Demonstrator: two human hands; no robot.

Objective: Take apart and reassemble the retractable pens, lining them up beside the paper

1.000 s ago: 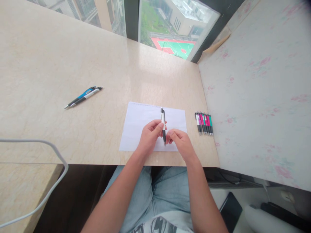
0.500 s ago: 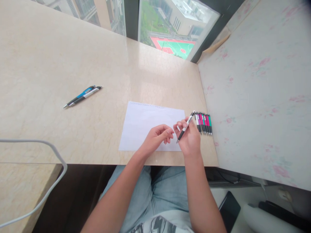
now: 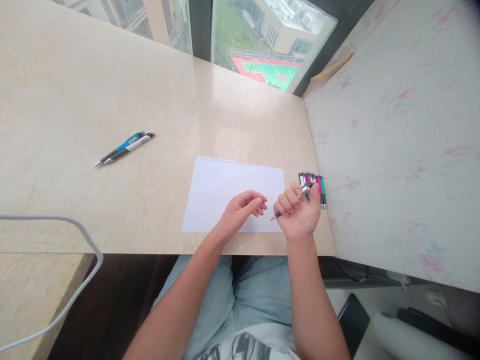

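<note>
My right hand (image 3: 298,215) is turned palm up over the right edge of the white paper sheet (image 3: 213,195). Its fingers curl round a white and black pen (image 3: 306,188), whose tip points down to the left; the pen's middle is hidden behind the fingers. Just to the left, my left hand (image 3: 245,207) hovers over the paper, loosely bent, with nothing in it and the fingers a little apart. Behind my right hand lies a row of several colored pens (image 3: 321,190), partly covered by the hand.
A blue pen (image 3: 125,145) and a white and black pen (image 3: 131,147) lie side by side at the left on the marble-look desk (image 3: 75,100). A white cable (image 3: 93,242) loops at the lower left. The flowered wall (image 3: 393,150) bounds the right side, with a window behind.
My right hand has shifted slightly right and closed its fingers over the pen, which now lies at a flatter angle. The left hand has barely moved.
</note>
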